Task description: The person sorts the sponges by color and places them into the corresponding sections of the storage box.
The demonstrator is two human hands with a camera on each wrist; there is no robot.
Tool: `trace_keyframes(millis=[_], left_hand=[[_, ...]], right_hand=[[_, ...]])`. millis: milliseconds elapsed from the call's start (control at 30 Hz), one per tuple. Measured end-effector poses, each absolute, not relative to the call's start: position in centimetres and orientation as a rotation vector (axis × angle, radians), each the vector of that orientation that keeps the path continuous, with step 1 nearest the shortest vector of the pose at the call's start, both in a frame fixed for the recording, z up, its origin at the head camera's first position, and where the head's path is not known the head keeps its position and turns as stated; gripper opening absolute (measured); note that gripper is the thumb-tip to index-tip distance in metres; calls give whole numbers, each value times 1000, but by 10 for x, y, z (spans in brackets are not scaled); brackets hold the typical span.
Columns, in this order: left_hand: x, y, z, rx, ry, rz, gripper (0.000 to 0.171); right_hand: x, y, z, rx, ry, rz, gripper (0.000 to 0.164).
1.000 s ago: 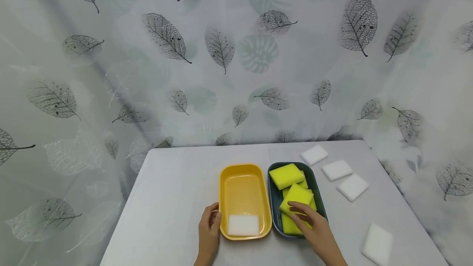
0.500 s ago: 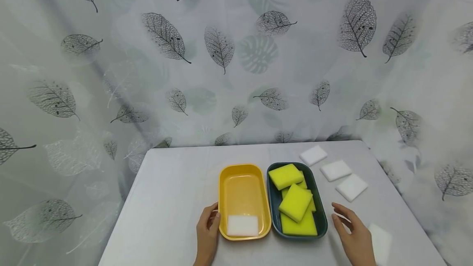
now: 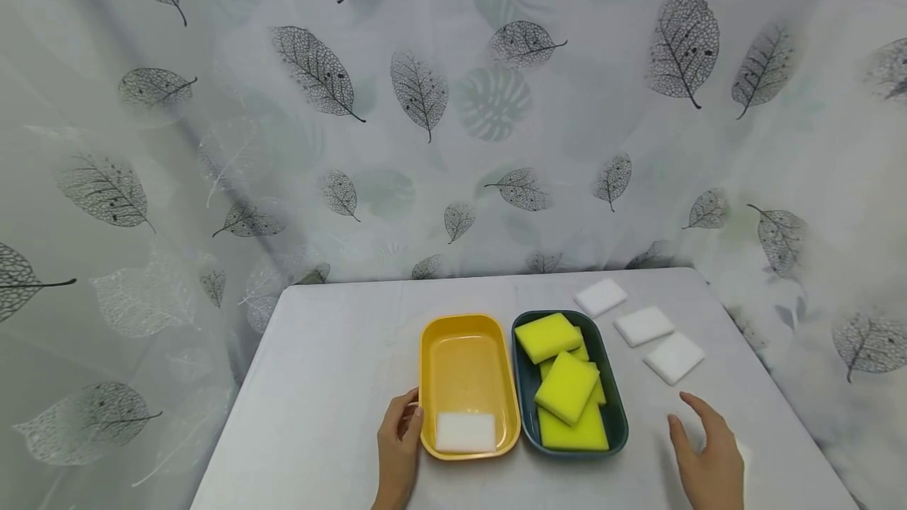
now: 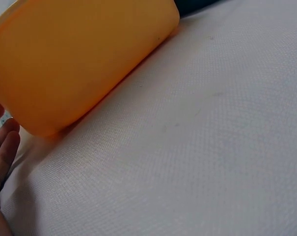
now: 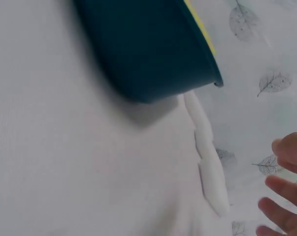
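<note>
- Left hand (image 3: 398, 441) — thumb and fingers apart, loosely bent; fingertips lie at the wall of the yellow tray (image 3: 464, 368), immediately right of this hand.
- White block (image 3: 465, 432), right of the left hand, flat in the yellow tray's near end.
- Right hand (image 3: 708, 451) — thumb and forefinger spread well apart; a partly hidden block (image 3: 746, 459) shows at its right edge.
- Green tray (image 3: 527, 392), left of the right hand, containing piled yellow blocks (image 3: 567, 388).
- Three white blocks (image 3: 643, 326), beyond the right hand on the table (image 3: 333, 368).
</note>
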State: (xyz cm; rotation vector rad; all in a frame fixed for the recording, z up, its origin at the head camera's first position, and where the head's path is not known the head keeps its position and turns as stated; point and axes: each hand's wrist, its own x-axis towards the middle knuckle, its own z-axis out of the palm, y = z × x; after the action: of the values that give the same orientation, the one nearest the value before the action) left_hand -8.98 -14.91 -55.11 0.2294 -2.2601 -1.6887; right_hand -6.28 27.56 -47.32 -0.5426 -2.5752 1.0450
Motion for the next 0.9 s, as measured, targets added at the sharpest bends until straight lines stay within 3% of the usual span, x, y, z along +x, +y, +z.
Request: trace_keyframes(millis=[333,633,900], left_hand=[[-90,-150,-552,231,-2232,-1736,27],[-90,-148,-551,240,-2237,-1724,28],[-90,-148,-551,248,-2241,-1720,28]], right_hand=[[-65,281,-483,-690,-2650,737,50],[-62,281,-492,-919,-2787,705,57],[-60,280,-493,-961,-2801,707,57]])
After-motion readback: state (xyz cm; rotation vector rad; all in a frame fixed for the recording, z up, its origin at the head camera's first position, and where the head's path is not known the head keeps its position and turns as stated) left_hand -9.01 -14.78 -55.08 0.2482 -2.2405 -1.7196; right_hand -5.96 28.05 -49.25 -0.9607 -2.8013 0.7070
